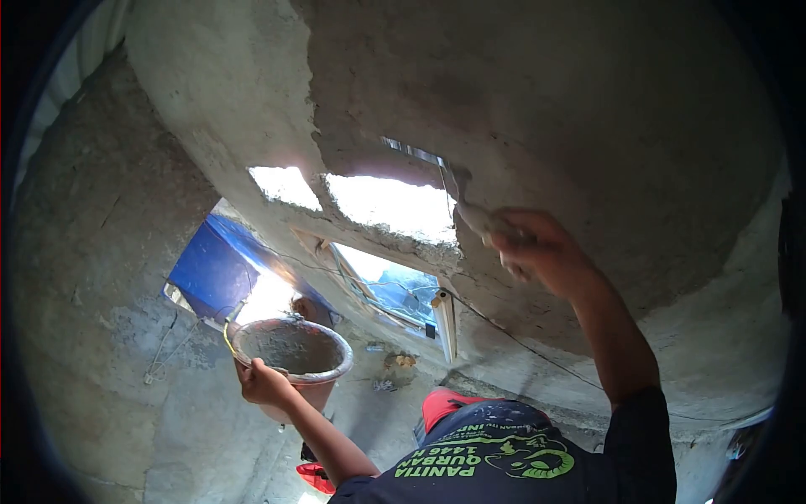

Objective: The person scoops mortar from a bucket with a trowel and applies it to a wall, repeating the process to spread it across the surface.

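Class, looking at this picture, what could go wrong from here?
The bucket, gripped near its rim by the left hand, might tip and spill its grey mix. The trowel in the right hand is close to the ragged opening, so loose material could drop through.

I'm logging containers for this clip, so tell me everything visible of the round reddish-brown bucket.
The round reddish-brown bucket, apparently plastic, has a thick rim smeared grey. Wet-looking grey mortar lies inside; its depth is unclear. A thin yellow strip curves beside the rim's left edge. The person's left hand grips the near side; the forearm hides part of the lower wall.
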The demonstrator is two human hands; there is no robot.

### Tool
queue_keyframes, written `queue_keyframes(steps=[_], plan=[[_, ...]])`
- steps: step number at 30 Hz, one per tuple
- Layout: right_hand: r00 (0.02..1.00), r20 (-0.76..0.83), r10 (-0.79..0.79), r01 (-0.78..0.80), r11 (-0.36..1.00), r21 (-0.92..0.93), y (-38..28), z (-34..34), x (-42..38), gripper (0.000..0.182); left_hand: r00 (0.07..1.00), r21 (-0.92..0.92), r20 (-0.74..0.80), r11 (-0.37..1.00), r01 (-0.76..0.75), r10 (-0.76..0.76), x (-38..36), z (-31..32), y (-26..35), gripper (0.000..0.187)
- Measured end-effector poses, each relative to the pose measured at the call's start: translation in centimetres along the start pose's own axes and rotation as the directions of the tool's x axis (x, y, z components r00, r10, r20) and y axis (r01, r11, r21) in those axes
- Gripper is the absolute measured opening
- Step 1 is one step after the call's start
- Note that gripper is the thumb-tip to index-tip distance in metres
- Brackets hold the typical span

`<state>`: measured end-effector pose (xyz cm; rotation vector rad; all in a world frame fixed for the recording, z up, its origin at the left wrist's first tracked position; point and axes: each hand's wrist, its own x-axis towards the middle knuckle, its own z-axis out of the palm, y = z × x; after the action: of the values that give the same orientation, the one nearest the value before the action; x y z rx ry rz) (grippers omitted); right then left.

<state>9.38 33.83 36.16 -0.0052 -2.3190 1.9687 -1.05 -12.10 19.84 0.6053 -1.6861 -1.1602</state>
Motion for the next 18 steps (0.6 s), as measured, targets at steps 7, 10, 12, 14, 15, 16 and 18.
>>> queue_keyframes(steps=[7,10,12,14,15,16,18], plan=[[0.983,-0.030,-0.183,0.158,0.746,0.647,1.1,0.6,6.2,0.040,0.981,-0.037,0.121,0.986,0.160,-0.155,-2.9,-1.4,2.3,0.022],[0.979,-0.152,-0.136,0.203,0.722,0.662,6.1,1.6,4.5,0.043,0.959,-0.038,0.206,0.978,0.207,-0.195,-3.4,-2.6,2.3,0.021],[0.984,-0.111,-0.143,0.179,0.697,0.694,11.2,1.0,3.1,0.047,0.954,-0.062,0.222,0.973,0.222,-0.203,-3.2,-3.3,-0.1,0.020],[0.992,-0.129,-0.012,0.097,0.729,0.678,15.3,1.7,0.7,0.044,0.949,-0.101,0.232,0.965,0.242,-0.213,-3.2,-3.4,-0.8,0.020],[0.993,-0.121,0.003,0.081,0.735,0.674,16.5,1.9,-0.8,0.044,0.943,-0.082,0.245,0.964,0.252,-0.225,-3.2,-3.9,-0.4,0.021],[0.991,-0.080,0.109,-0.027,0.736,0.676,17.5,1.8,-2.3,0.042,0.938,-0.062,0.253,0.963,0.262,-0.238,-3.7,-4.7,-0.4,0.023],[0.970,-0.024,0.243,-0.165,0.721,0.673,18.1,2.2,-3.2,0.041,0.913,0.104,0.319,0.966,0.235,-0.256,-3.1,-5.6,-1.9,0.028]])
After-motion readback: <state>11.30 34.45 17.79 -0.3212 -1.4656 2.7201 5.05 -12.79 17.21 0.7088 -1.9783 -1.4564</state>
